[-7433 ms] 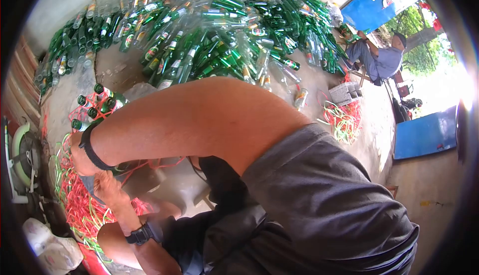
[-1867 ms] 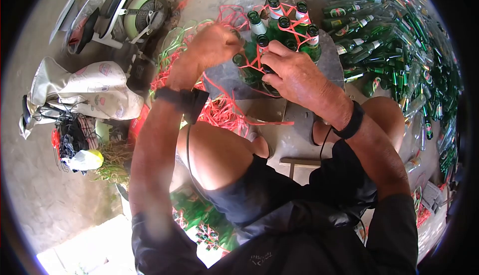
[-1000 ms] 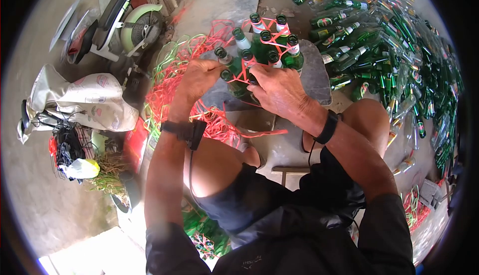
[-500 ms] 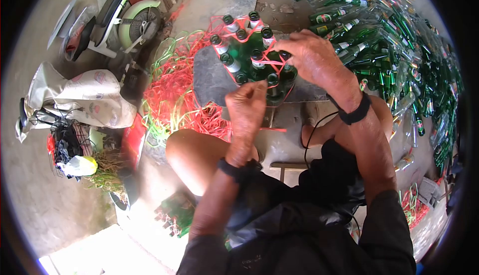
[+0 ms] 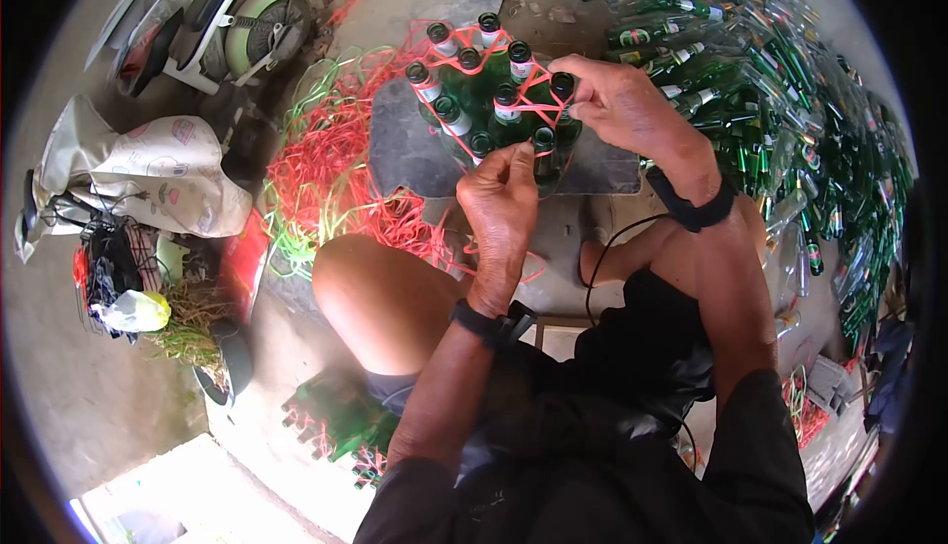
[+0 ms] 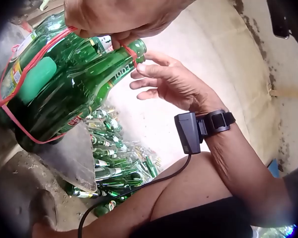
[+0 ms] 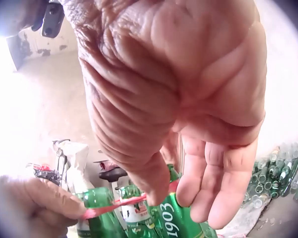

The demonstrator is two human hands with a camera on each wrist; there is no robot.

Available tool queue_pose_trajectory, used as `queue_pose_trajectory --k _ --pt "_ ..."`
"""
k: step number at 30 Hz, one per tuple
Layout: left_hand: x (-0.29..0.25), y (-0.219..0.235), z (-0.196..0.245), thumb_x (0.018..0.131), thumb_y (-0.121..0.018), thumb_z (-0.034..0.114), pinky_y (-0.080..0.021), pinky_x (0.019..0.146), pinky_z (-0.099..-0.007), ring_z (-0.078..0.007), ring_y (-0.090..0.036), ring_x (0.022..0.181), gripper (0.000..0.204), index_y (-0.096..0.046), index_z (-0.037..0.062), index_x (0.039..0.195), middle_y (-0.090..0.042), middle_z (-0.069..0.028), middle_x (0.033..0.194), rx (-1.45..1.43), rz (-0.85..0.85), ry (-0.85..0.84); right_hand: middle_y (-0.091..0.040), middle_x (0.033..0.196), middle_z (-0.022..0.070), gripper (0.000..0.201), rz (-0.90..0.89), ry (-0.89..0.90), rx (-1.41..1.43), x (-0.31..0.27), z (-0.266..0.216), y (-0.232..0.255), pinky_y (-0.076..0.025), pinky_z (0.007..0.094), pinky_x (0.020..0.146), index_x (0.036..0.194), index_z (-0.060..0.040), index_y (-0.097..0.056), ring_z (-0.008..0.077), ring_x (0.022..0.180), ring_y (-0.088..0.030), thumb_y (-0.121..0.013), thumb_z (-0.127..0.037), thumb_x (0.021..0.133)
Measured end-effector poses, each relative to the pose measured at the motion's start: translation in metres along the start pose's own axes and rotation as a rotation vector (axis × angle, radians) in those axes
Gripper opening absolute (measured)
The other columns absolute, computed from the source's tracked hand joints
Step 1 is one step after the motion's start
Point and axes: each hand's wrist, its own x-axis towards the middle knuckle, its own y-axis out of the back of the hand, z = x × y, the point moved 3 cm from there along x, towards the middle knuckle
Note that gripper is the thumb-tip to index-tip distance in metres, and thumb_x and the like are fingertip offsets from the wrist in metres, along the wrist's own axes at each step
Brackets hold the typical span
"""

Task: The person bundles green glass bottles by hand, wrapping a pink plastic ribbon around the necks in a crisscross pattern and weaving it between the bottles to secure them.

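Observation:
A bundle of upright green glass bottles (image 5: 484,100) stands on a grey slab (image 5: 395,149), laced at the necks with a red band (image 5: 533,110). My left hand (image 5: 523,157) reaches in from the near side and pinches the band at a front bottle's neck (image 6: 131,53). My right hand (image 5: 575,100) is at the bundle's right side, with its fingers straight and spread against the mouth of the bottle (image 6: 89,84). In the right wrist view the right hand (image 7: 188,99) fills the frame, its thumb on the band (image 7: 114,206).
A large heap of loose green bottles (image 5: 790,100) lies to the right. Loose red and green bands (image 5: 326,169) spread left of the slab. A white sack (image 5: 148,169) and a scooter (image 5: 237,21) stand at left. A tied bottle bundle (image 5: 341,426) lies by my knee.
My left hand came round from the bundle's left side to its near edge and took the band at a front neck. The right hand shifted to the right-hand bottles.

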Motion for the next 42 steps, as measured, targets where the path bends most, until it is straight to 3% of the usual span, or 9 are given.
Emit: queue_pose_trajectory --k 5,8,23,28,30,35,37,41,42 --pt "0.000 -0.002 -0.002 0.098 -0.073 0.008 -0.048 0.061 -0.0259 -0.0040 -0.054 0.068 0.014 -0.078 -0.0050 0.096 -0.069 0.0008 0.072 -0.033 0.028 -0.052 -0.073 0.100 0.0158 0.047 0.208 0.283 -0.383 0.002 -0.003 -0.010 -0.058 0.0419 0.073 0.130 -0.0111 -0.064 0.0355 0.086 -0.073 -0.070 0.000 0.084" --pt "-0.003 -0.004 0.004 0.098 -0.073 0.010 -0.048 0.063 -0.0256 -0.0033 -0.054 0.071 0.015 -0.079 -0.0042 0.097 -0.069 0.0024 0.073 -0.033 0.043 -0.024 -0.074 0.107 0.0142 0.042 0.214 0.257 -0.487 -0.001 -0.008 -0.010 -0.059 0.0456 0.076 0.126 -0.0114 -0.065 0.0402 0.094 -0.070 -0.068 -0.003 0.085" --pt "-0.014 -0.050 0.009 0.101 -0.068 0.010 -0.051 0.068 -0.0286 -0.0071 -0.057 0.075 0.019 -0.077 -0.0062 0.106 -0.072 -0.0051 0.080 -0.091 0.134 -0.056 -0.074 0.093 0.0099 0.034 0.275 0.393 -0.540 0.020 0.009 0.012 -0.058 0.0511 0.070 0.118 -0.0177 -0.068 0.0380 0.087 -0.072 -0.067 -0.008 0.086" --pt "-0.018 -0.047 0.019 0.104 -0.065 0.009 -0.051 0.066 -0.0287 -0.0070 -0.056 0.073 0.020 -0.075 -0.0064 0.112 -0.071 -0.0064 0.082 -0.077 0.120 -0.156 -0.074 0.105 0.0141 0.045 0.195 0.242 -0.524 0.019 0.014 0.012 -0.058 0.0473 0.076 0.127 -0.0152 -0.067 0.0391 0.092 -0.070 -0.070 -0.003 0.084" --pt "-0.021 -0.043 0.021 0.103 -0.065 0.009 -0.055 0.078 -0.0299 -0.0088 -0.063 0.085 0.021 -0.075 -0.0062 0.113 -0.076 -0.0076 0.091 -0.036 0.122 -0.118 -0.074 0.103 0.0141 0.045 0.216 0.236 -0.534 0.018 0.015 0.010 -0.058 0.0469 0.075 0.126 -0.0162 -0.067 0.0388 0.091 -0.070 -0.071 -0.004 0.084" --pt "-0.026 -0.036 0.013 0.103 -0.066 0.007 -0.054 0.079 -0.0271 -0.0074 -0.062 0.086 0.019 -0.076 -0.0053 0.112 -0.076 -0.0061 0.093 -0.088 0.124 -0.128 -0.073 0.097 0.0140 0.044 0.219 0.221 -0.537 0.019 0.016 0.010 -0.057 0.0461 0.073 0.125 -0.0189 -0.067 0.0379 0.087 -0.070 -0.073 -0.005 0.084" --pt "-0.029 -0.035 0.012 0.103 -0.066 0.007 -0.053 0.080 -0.0262 -0.0070 -0.061 0.087 0.018 -0.076 -0.0051 0.112 -0.076 -0.0052 0.094 -0.089 0.127 -0.130 -0.075 0.096 0.0138 0.038 0.216 0.161 -0.515 0.018 0.016 0.010 -0.056 0.0545 0.075 0.122 -0.0229 -0.070 0.0396 0.092 -0.072 -0.067 -0.010 0.086" --pt "-0.037 -0.036 0.013 0.103 -0.066 0.008 -0.053 0.082 -0.0255 -0.0066 -0.060 0.090 0.019 -0.075 -0.0056 0.113 -0.074 -0.0017 0.096 -0.182 0.126 -0.064 -0.074 0.094 0.0142 0.038 0.233 0.167 -0.495 0.018 0.015 0.009 -0.057 0.0542 0.076 0.122 -0.0235 -0.070 0.0400 0.092 -0.072 -0.068 -0.011 0.086" --pt "-0.039 -0.037 0.013 0.103 -0.066 0.008 -0.052 0.083 -0.0252 -0.0066 -0.060 0.091 0.019 -0.075 -0.0057 0.114 -0.074 -0.0006 0.096 -0.211 0.127 -0.038 -0.073 0.093 0.0139 0.040 0.233 0.181 -0.501 0.017 0.014 0.010 -0.057 0.0494 0.073 0.123 -0.0212 -0.069 0.0382 0.087 -0.071 -0.072 -0.009 0.085"
